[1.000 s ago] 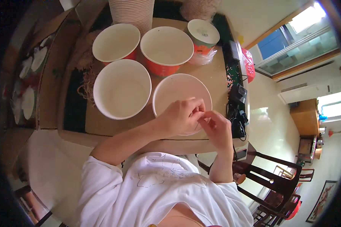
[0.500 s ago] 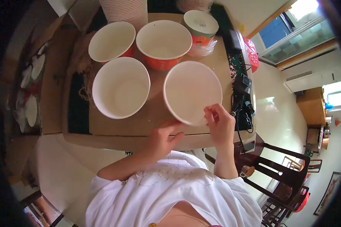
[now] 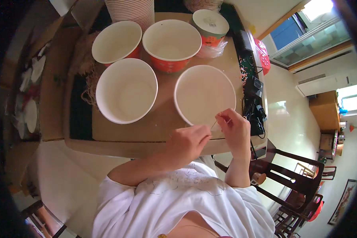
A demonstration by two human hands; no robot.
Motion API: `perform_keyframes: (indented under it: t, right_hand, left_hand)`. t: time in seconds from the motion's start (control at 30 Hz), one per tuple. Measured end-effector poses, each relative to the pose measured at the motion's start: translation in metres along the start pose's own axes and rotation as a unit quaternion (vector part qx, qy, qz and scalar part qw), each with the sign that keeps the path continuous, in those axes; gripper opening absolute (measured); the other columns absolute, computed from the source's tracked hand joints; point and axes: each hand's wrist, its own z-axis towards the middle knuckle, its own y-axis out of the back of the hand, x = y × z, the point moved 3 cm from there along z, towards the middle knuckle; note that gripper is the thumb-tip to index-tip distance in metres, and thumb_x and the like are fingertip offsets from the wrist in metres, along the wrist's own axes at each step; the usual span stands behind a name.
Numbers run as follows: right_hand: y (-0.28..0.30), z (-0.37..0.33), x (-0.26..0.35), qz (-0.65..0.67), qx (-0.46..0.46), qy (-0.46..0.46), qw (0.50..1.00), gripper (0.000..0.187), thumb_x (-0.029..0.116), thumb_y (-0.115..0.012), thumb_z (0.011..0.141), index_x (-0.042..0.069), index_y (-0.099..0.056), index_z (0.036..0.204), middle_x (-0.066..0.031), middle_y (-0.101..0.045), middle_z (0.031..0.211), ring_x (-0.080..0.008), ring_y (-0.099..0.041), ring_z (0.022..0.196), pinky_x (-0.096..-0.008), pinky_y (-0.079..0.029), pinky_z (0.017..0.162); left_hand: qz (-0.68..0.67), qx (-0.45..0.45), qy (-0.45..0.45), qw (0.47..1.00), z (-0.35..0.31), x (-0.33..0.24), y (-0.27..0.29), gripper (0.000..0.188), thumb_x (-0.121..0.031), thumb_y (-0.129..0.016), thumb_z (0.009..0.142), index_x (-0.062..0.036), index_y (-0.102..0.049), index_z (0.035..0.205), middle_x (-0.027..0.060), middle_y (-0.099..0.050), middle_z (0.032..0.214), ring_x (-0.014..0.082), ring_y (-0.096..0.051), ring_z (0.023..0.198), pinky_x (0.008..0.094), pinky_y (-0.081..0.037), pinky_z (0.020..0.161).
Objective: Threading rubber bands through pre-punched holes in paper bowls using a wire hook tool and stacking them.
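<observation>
A cardboard sheet (image 3: pixel 163 109) covers much of the desk (image 3: pixel 107 146); a dark wooden chair (image 3: pixel 293 180) stands off to the right of the near-right tub (image 3: pixel 204 93). At that tub's near rim, a thin strand (image 3: pixel 214 124) lies between the hands: the right hand (image 3: pixel 235 129) pinches it, the left hand (image 3: pixel 189 143) is loosely curled (whether gripping, I cannot tell). Left of that tub stands a white tub (image 3: pixel 127 91), its pale inside showing.
</observation>
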Motion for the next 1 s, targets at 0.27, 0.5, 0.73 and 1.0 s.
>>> perform_keyframes:
  t: [0.27,0.5,0.73,1.0]
  right_hand:
    - [0.001,0.001,0.006,0.038,-0.024,0.095,0.995,0.010,0.004,-0.068,0.075,0.006,-0.063,0.083,-0.0081,-0.061,0.082,-0.0226,-0.060,0.060,-0.0317,-0.048,0.055]
    - [-0.004,0.010,-0.013,0.200,-0.017,0.003,0.980,0.006,0.005,-0.063,0.084,0.000,-0.061,0.087,-0.0089,-0.066,0.075,-0.0108,-0.063,0.072,-0.0234,-0.048,0.060]
    - [-0.006,0.018,-0.015,0.273,-0.005,-0.002,0.962,0.007,0.004,-0.062,0.085,0.000,-0.062,0.091,-0.0084,-0.067,0.075,-0.0108,-0.064,0.070,-0.0232,-0.048,0.061]
    - [-0.005,0.022,-0.020,0.199,0.048,0.030,0.978,0.009,0.007,-0.062,0.084,0.001,-0.066,0.090,-0.0081,-0.068,0.079,-0.0146,-0.064,0.065,-0.0265,-0.049,0.060]
  left_hand:
    - [0.160,0.089,-0.094,0.979,0.049,0.020,-0.005,0.011,-0.018,-0.059,0.083,-0.0082,-0.060,0.088,0.0073,-0.059,0.079,0.0245,-0.064,0.075,0.0374,-0.053,0.059]
    - [0.082,0.121,0.033,0.989,0.056,0.017,-0.005,0.010,-0.010,-0.062,0.081,-0.0095,-0.057,0.089,0.0100,-0.059,0.082,0.0289,-0.062,0.079,0.0397,-0.049,0.063]
    - [-0.069,0.188,-0.091,0.975,0.061,0.024,0.012,0.008,-0.002,-0.064,0.076,-0.0057,-0.060,0.082,0.0112,-0.048,0.078,0.0272,-0.056,0.072,0.0391,-0.045,0.064]
    - [0.022,0.140,-0.070,0.987,0.058,0.024,0.002,0.019,-0.003,-0.065,0.077,-0.0123,-0.070,0.092,0.0085,-0.044,0.075,0.0217,-0.051,0.066,0.0356,-0.042,0.058]
